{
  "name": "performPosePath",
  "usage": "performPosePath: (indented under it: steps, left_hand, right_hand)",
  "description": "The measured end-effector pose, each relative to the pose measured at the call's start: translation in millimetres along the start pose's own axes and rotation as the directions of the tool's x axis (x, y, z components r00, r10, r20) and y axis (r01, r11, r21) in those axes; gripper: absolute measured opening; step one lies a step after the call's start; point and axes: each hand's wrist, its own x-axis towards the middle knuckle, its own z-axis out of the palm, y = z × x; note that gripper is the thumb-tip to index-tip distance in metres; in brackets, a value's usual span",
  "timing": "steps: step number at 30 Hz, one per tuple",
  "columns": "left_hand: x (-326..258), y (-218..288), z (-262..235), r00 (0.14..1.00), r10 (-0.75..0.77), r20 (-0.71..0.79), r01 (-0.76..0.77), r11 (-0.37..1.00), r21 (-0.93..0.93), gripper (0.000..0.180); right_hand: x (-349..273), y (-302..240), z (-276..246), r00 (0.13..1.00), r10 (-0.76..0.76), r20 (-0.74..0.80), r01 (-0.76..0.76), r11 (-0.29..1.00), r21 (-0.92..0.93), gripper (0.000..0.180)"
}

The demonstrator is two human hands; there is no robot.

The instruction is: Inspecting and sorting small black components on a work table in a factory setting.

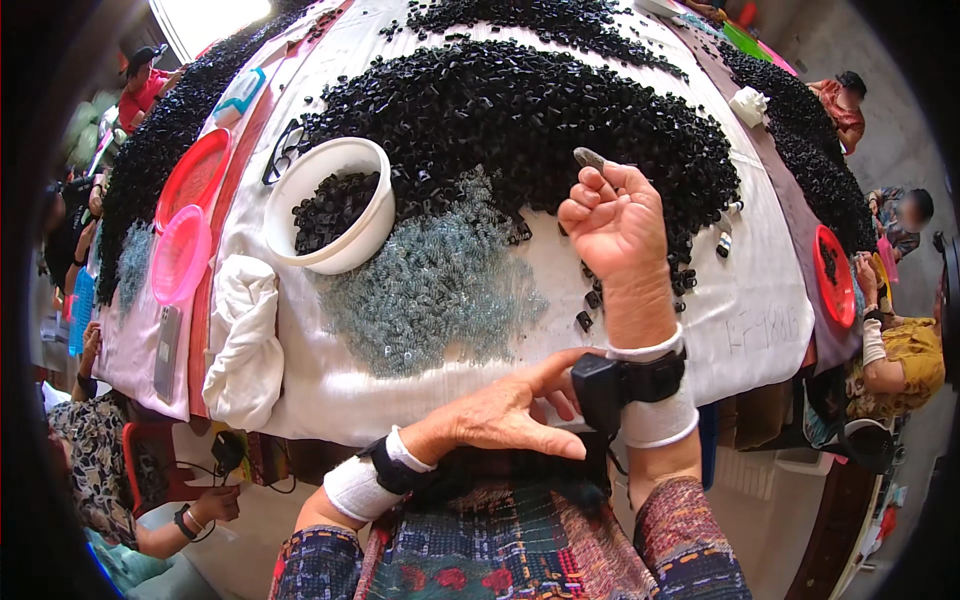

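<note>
My right hand (615, 225) is raised over the near edge of a heap of small black plastic pieces (520, 110), palm up with the fingers curled in. One fingertip has a dark grey cover or piece on it; I cannot tell which. Nothing shows in the palm. My left hand (505, 412) is beside my right wrist, thumb stretched out and apart from the fingers. Its fingertips are near the black strapped device (598, 392) on that wrist; contact is unclear. Left of my right hand lies a pile of small clear bluish springs or coils (420, 290).
A white bowl (378, 215) with black pieces stands beside the clear pile. Left are glasses (285, 150), a white cloth (245, 345), a phone (167, 350), a pink basket (181, 255) and a red basket (195, 178). A red tray (835, 275) is right. Other people sit along both sides.
</note>
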Motion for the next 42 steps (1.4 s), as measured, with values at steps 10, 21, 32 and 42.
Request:
performPosePath:
  steps: [10, 21, 32, 42]
  left_hand:
    - [-23.6, 10.2, -28.4, 0.865, -0.106, -0.491, -0.085, 0.933, -0.351, 0.027]
    - [-26.1, 8.1, -32.2, 0.897, -0.149, -0.417, -0.060, 0.892, -0.447, 0.028]
    - [-32.0, -1.8, -39.7, 0.898, -0.207, -0.389, -0.017, 0.866, -0.501, 0.028]
    - [-31.2, -1.9, -40.3, 0.894, -0.239, -0.380, 0.028, 0.874, -0.485, 0.029]
  right_hand:
    - [-22.7, -55.3, -42.3, 0.967, -0.187, 0.173, 0.188, 0.062, -0.980, 0.009]
    - [-9.7, -13.2, -52.8, 0.935, -0.039, 0.353, 0.333, -0.246, -0.910, 0.014]
    - [-27.0, -20.7, -34.6, 0.893, 0.105, 0.438, 0.444, -0.368, -0.817, 0.016]
    - [-34.5, -3.8, -44.9, 0.759, 0.255, 0.599, 0.641, -0.457, -0.616, 0.008]
